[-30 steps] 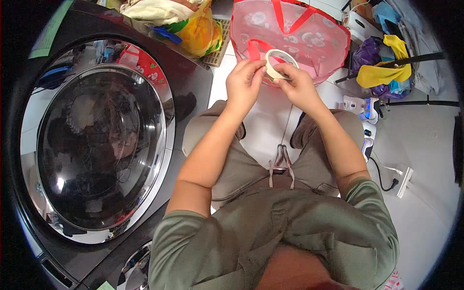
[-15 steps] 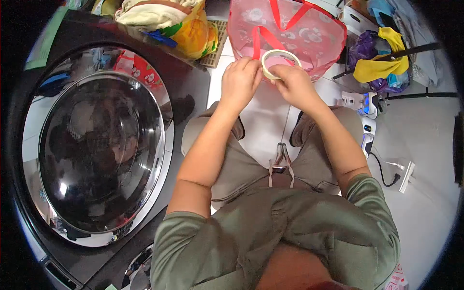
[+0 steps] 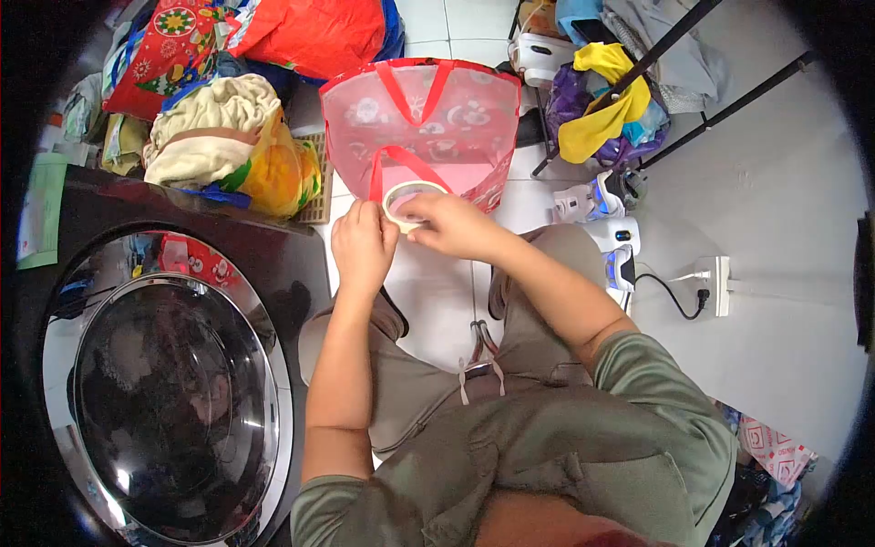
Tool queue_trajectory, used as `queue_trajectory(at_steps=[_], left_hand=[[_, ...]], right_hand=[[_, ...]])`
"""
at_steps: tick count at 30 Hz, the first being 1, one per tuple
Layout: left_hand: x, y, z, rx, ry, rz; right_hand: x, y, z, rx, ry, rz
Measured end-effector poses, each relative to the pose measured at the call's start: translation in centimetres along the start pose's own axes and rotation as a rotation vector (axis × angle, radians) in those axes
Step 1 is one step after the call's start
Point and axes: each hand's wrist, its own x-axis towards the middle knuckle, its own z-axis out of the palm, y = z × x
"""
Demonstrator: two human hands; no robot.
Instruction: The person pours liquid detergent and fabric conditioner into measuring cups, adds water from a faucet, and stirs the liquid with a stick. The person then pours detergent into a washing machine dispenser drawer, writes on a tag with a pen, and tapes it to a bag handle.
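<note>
A roll of pale tape (image 3: 392, 202) is between my hands, just in front of the red-handled translucent bag (image 3: 456, 137). My right hand (image 3: 451, 226) grips the roll, its thumb and fingers around the ring's near right side. At the roll's left edge, my left hand (image 3: 362, 242) has its fingers pressed together in a pinch; what lies between those fingertips is too small to make out.
A dark front-loading machine (image 3: 310, 264) stands at the left. Beyond it are a yellow bag (image 3: 290, 173) with cream cloth (image 3: 219, 114) and a red bag (image 3: 314, 36). At the right are a black-framed rack (image 3: 756, 105), white devices (image 3: 583, 202) and a power strip (image 3: 720, 284).
The view has swung, so the open bag, machine and hands sit lower and the bag and hands further left. More bags show at the upper left. The tape roll stays in my right hand.
</note>
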Motion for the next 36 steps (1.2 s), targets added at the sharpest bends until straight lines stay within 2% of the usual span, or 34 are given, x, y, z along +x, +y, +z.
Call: queue_trajectory(at_steps=[1,2,3,4,5,6,7,9,11,13,14,16,20,23,25,31,35,36], left_hand=[[-0.1,-0.2,0.0,-0.001,0.007,0.005],[-0.1,-0.4,0.0,-0.004,-0.017,-0.037],[0.0,-0.7,0.0,-0.006,-0.036,-0.080],[-0.1,-0.9,-0.2,0.006,-0.044,-0.106],[-0.2,-1.0,-0.3,0.004,-0.039,-0.107],[-0.2,-1.2,-0.3,0.010,-0.030,-0.117],[-0.2,-1.4,-0.2,0.018,-0.023,-0.126],[-0.3,-1.6,0.0,0.030,-0.033,-0.132],[-0.1,-1.8,0.0,0.013,-0.100,-0.139],[0.0,-2.1,0.2,0.007,-0.121,-0.141],[0.2,-2.2,0.3,0.009,-0.127,-0.141],[0.4,-2.1,0.6,0.015,-0.140,-0.140],[0.9,-2.1,1.3,0.035,-0.140,-0.137],[0.8,-2.3,1.6,0.043,-0.144,-0.120],[0.9,-2.3,1.7,0.042,-0.141,-0.106],[1.1,-2.1,1.9,0.042,-0.126,-0.103],[1.4,-1.7,2.0,0.044,-0.130,-0.116],[1.6,-1.6,1.9,0.041,-0.138,-0.125]], right_hand=[[-0.1,0.1,-1.2,-0.049,0.113,-0.070],[-0.4,0.8,-4.0,-0.132,0.299,-0.049],[-0.4,-0.2,-8.5,-0.015,0.515,0.279],[-0.4,1.1,-13.2,-0.238,0.889,0.323],[-0.8,2.0,-17.5,0.224,1.287,0.214],[-2.3,6.0,-22.2,0.085,1.536,0.219],[-3.5,10.9,-26.6,0.177,1.698,0.208],[-3.5,16.9,-31.9,0.138,1.457,0.326],[-0.5,20.5,-34.4,-0.122,0.968,0.412],[2.8,23.0,-35.3,-0.406,0.583,0.402],[3.7,23.8,-35.3,-0.403,0.582,0.405],[5.4,23.8,-34.7,-0.699,0.381,0.386],[6.1,21.6,-33.2,-0.742,0.345,0.544],[5.9,21.0,-32.9,-0.780,0.283,0.525],[5.7,21.2,-32.7,-0.807,0.380,0.402],[5.7,20.3,-32.9,-0.805,0.340,0.557],[4.8,21.9,-33.4,-0.831,0.396,0.458],[4.5,21.4,-33.9,-0.626,0.526,0.413]])
